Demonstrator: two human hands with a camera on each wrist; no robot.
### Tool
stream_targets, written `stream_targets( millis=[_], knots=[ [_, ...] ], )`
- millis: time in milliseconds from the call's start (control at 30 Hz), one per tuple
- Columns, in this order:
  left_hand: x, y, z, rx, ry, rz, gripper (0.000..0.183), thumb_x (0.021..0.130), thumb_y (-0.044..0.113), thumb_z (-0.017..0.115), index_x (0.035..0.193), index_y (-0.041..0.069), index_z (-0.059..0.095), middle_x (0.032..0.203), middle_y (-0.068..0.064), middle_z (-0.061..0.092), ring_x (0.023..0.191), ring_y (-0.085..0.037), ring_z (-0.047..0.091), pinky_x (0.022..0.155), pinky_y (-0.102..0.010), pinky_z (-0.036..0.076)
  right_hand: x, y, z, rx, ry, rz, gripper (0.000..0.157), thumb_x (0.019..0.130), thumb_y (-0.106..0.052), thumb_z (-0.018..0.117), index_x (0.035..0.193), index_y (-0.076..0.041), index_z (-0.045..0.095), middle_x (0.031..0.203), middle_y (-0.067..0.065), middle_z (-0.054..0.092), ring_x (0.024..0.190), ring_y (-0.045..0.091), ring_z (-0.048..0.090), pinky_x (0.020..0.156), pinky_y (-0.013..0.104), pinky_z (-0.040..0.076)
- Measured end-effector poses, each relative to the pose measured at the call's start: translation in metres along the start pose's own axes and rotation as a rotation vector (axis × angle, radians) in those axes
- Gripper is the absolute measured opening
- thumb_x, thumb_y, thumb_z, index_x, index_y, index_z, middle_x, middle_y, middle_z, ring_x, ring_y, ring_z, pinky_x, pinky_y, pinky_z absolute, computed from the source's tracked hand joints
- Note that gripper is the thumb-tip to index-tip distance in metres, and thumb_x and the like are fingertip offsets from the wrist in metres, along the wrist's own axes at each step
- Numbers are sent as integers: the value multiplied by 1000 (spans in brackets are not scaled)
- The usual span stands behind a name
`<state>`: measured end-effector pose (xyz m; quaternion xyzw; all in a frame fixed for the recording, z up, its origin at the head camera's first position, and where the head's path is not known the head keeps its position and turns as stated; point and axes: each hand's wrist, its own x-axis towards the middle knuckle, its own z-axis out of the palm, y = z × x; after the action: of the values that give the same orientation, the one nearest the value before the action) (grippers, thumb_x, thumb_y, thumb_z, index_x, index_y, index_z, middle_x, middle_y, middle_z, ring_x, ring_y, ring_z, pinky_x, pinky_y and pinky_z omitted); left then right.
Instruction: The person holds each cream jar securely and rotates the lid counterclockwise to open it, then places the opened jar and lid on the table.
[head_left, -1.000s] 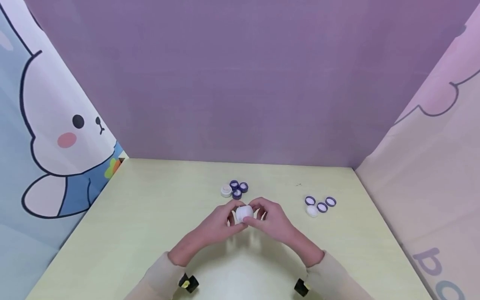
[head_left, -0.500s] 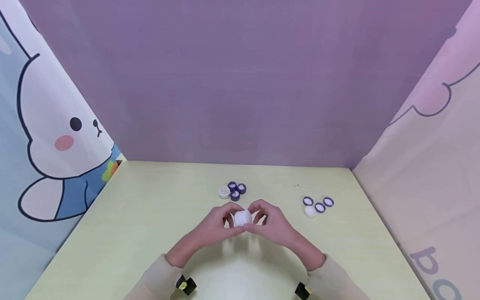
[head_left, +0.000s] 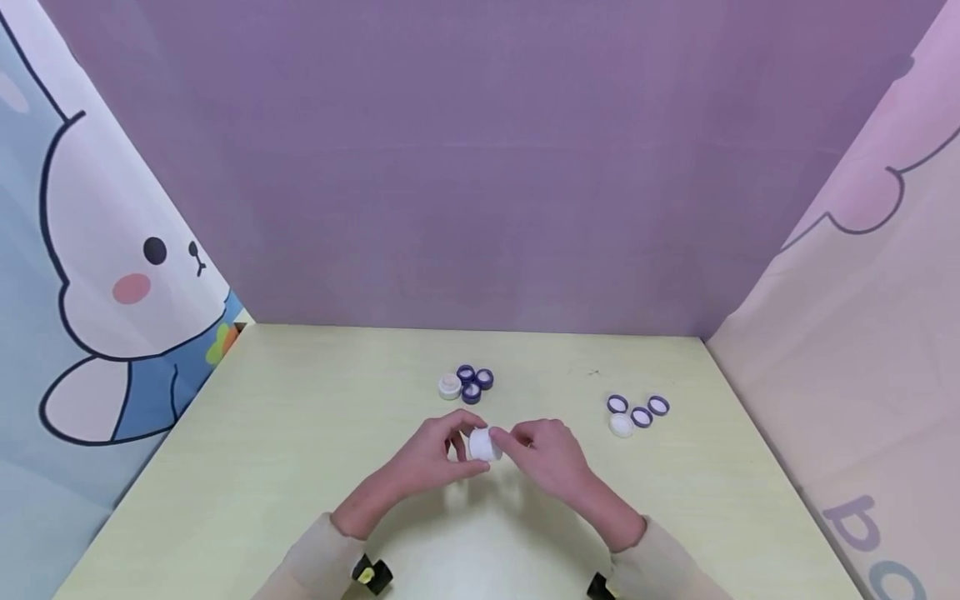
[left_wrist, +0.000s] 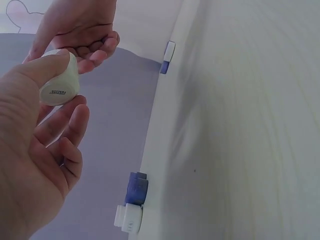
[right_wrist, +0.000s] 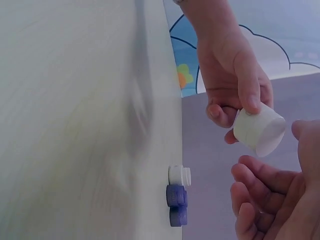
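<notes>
My left hand point(head_left: 435, 454) holds a small white screw-top jar point(head_left: 481, 445) above the table, pinched between thumb and fingers. In the left wrist view the jar point(left_wrist: 61, 85) shows its base with dark printed marks too small to read. A smooth white end of the jar point(right_wrist: 271, 136) faces my right hand in the right wrist view. My right hand point(head_left: 551, 458) is close beside that end, its fingers loosely bent around nothing. Its thumb point(right_wrist: 306, 131) lies near the jar's edge, with a narrow gap between them in the right wrist view.
A white jar point(head_left: 450, 386) and three dark purple jars point(head_left: 471, 392) stand grouped behind my hands. To the right lie a white lid point(head_left: 621, 426) and three purple-rimmed lids point(head_left: 641, 417). A purple panel point(head_left: 480, 167) closes the table's point(head_left: 315, 375) far side; printed cloths hang at both sides.
My right hand has drawn off the jar and its fingers have loosened. The left hand keeps its hold, and the jar has tilted and come slightly lower in view.
</notes>
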<state>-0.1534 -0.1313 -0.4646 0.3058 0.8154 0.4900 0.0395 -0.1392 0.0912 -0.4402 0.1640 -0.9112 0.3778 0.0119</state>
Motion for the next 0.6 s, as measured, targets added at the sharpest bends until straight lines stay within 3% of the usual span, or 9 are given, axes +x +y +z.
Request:
stream_targets(
  millis=[200,400,600],
  knots=[
    [-2,-1,0,8,-8,14,42,81,35,80,116,25,59,92,11,62,67,-11,61,55,-26,48,-1,-3,2,57,-29,6,47,90,-60,58,71,-18,71,55,-11,53,51,6,45,49,24,38],
    [-4,-3,0,0,-23,-2,41,81,34,80,115,25,60,90,9,62,67,-12,61,58,-27,50,-2,-4,2,90,-47,-30,35,86,-53,67,82,-19,73,70,-13,63,63,12,58,54,25,47],
    [-5,-5,2,-14,-29,-8,41,79,27,83,113,25,60,86,9,64,66,-12,60,57,-28,47,-4,-2,-1,153,-87,-73,27,84,-44,74,92,-19,73,82,-10,65,66,17,58,56,27,48]
  ],
)
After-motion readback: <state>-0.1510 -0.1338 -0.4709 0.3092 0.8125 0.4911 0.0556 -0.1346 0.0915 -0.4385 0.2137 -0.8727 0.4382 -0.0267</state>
